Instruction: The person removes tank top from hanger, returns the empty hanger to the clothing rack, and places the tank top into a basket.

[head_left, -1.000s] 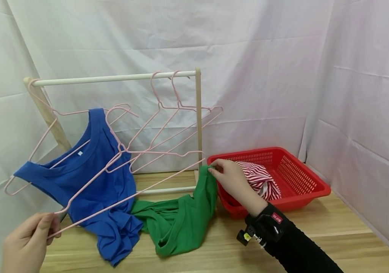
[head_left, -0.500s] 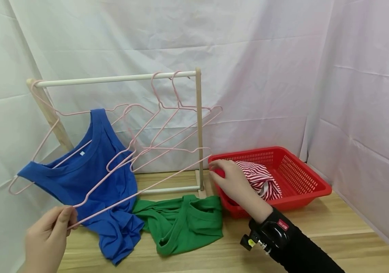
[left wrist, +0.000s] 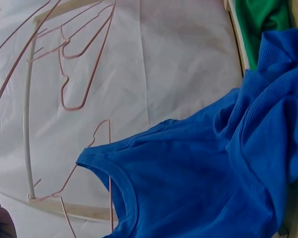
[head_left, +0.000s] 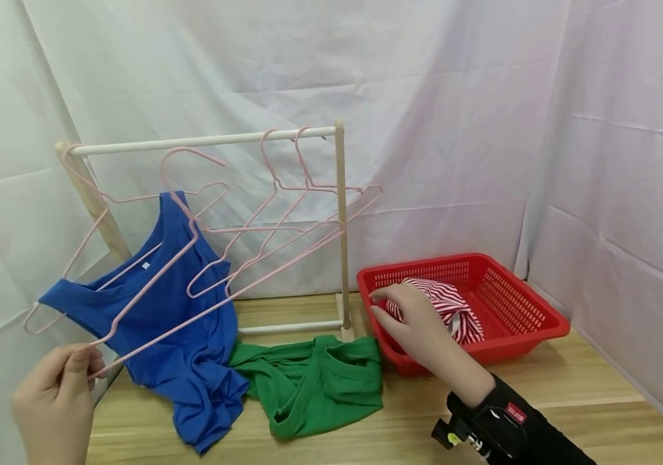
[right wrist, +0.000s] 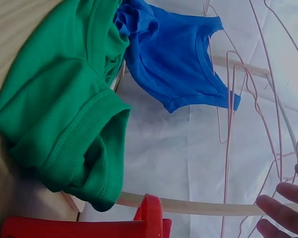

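My left hand [head_left: 55, 400] pinches a pink wire hanger [head_left: 159, 338] by its left corner, with the hook upward and the bare frame slanting up to the right before the rack. In the left wrist view only a sliver of that hand [left wrist: 0, 220] shows. My right hand [head_left: 415, 323] holds nothing; its loosely bent fingers hover over the left side of the red basket [head_left: 540, 339]. Those fingers [right wrist: 283, 206] appear at the lower right of the right wrist view. A crumpled green garment [head_left: 331, 387] lies on the table between the hands.
A blue tank top [head_left: 177, 323] hangs from another hanger at the left of the small rack [head_left: 203, 142], its lower part bunched on the table. Two bare pink hangers [head_left: 280, 187] hang at the rack's right. Red-and-white striped cloth [head_left: 447, 303] lies inside the basket.
My right hand has let go of the green garment, which has dropped flat on the table, and shifted slightly right. The hanger in my left hand has turned so its hook stands higher.
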Tool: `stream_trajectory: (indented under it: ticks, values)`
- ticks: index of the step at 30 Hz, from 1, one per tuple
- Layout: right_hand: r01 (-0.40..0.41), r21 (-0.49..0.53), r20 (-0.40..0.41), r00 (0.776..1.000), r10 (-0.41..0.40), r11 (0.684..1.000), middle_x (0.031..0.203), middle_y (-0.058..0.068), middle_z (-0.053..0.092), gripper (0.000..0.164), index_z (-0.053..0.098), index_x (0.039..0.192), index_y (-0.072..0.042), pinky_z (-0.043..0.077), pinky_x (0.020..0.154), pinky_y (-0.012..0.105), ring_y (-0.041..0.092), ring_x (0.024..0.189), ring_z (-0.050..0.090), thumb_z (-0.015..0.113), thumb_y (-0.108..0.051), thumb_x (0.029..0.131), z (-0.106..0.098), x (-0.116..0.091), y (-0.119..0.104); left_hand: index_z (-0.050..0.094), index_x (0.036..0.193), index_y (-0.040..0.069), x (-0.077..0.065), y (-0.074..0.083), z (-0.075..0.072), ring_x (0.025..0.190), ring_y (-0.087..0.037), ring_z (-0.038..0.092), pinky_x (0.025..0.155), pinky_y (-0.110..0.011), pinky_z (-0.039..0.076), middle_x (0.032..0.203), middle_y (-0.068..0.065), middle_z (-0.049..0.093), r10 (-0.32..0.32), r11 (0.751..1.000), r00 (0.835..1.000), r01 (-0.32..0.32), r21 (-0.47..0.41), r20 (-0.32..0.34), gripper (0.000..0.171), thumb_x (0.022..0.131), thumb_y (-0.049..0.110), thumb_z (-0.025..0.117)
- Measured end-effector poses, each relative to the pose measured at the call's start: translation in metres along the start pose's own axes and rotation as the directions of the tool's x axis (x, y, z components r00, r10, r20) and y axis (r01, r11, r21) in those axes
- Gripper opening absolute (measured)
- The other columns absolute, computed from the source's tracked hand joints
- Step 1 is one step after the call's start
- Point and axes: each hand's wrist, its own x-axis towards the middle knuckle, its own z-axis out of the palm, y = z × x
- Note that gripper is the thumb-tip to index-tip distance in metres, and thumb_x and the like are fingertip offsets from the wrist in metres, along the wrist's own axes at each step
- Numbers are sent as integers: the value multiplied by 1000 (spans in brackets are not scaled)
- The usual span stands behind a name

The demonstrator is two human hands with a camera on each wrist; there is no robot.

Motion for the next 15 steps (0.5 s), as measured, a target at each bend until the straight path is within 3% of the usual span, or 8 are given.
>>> stream_trajectory:
  ticks: [3,6,8,10,15]
  values:
    - [31,1,0,1000,-31,1000,102,-1,68,17,71,107,-11,51,81,39,18,96,59,70,-11,90,-1,-6,2,65,74,-3,5,-4,-2,55,11,51,57,-3,39,68,25,56,-33,999,999,32,-22,-41,24,96,5,59]
    - [49,7,2,999,-49,999,102,-4,68,19,71,107,-12,52,80,37,14,95,58,72,-10,88,-1,-10,3,64,73,10,9,-9,-3,55,11,52,56,-4,40,67,25,55,-85,996,994,85,-1,-72,26,98,11,57]
    - [63,11,5,998,-63,998,102,-5,67,20,71,106,-12,52,80,37,14,95,58,73,-9,87,0,-12,4,63,73,12,12,-14,-5,54,9,52,55,-4,40,65,23,55,-124,992,988,124,-9,-95,27,99,13,57]
    - [80,8,7,997,-80,997,102,-5,67,19,71,105,-12,52,80,37,14,96,58,73,-9,87,2,-13,5,62,74,17,15,-19,-6,53,8,51,55,-5,40,64,22,55,-170,985,978,170,-4,-119,26,99,17,56]
    - [118,-4,22,993,-118,993,99,-7,67,15,71,101,-14,50,83,37,13,96,58,73,-11,87,7,-14,7,63,73,18,20,-28,-11,52,4,48,53,-6,39,61,20,54,-263,965,947,258,-56,-184,27,98,22,56]
